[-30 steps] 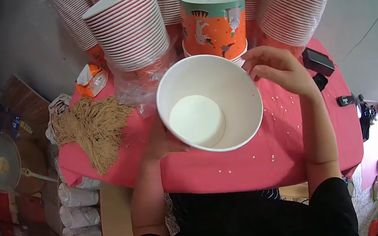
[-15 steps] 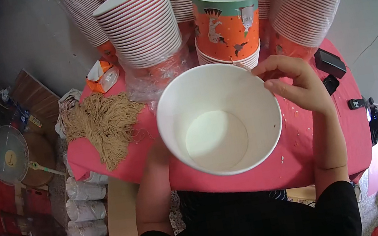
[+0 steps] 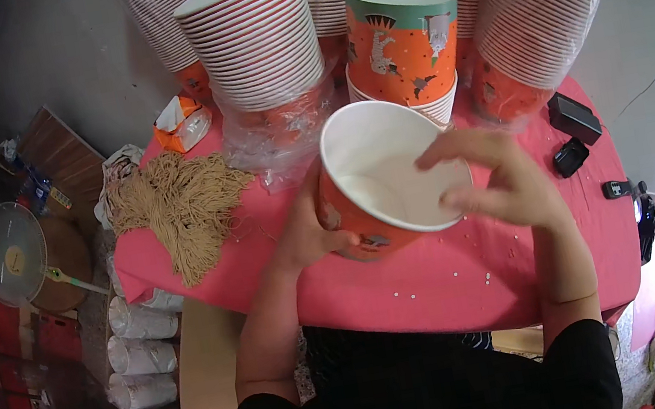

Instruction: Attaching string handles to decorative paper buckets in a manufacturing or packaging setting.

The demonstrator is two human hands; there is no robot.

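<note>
A large paper bucket (image 3: 373, 140), white inside and printed orange outside, is held above the table with its mouth tilted up and to the right. My left hand (image 3: 306, 230) grips its left side, thumb against the orange wall; the other fingers are hidden behind it. Over the right rim hangs my right hand (image 3: 509, 178), fingers and thumb apart, with nothing visible between them. Behind the bucket, an upside-down orange and green bucket (image 3: 406, 53) rests on a short stack of white-rimmed ones. A tall stack of nested buckets (image 3: 257, 43) stands left of it, in crumpled clear plastic.
More plastic-wrapped bucket stacks (image 3: 528, 6) line the back. A bundle of tan cords (image 3: 181, 207) lies on the pink-covered table (image 3: 361, 298) at left, near an orange packet (image 3: 180, 125). Black boxes (image 3: 573, 118) sit at right. White specks dot the cloth. A fan (image 3: 11, 253) stands at far left.
The bucket has tilted and shifted right, so its orange outside and my left hand now show. My right hand has moved down across its mouth, fingers spreading.
</note>
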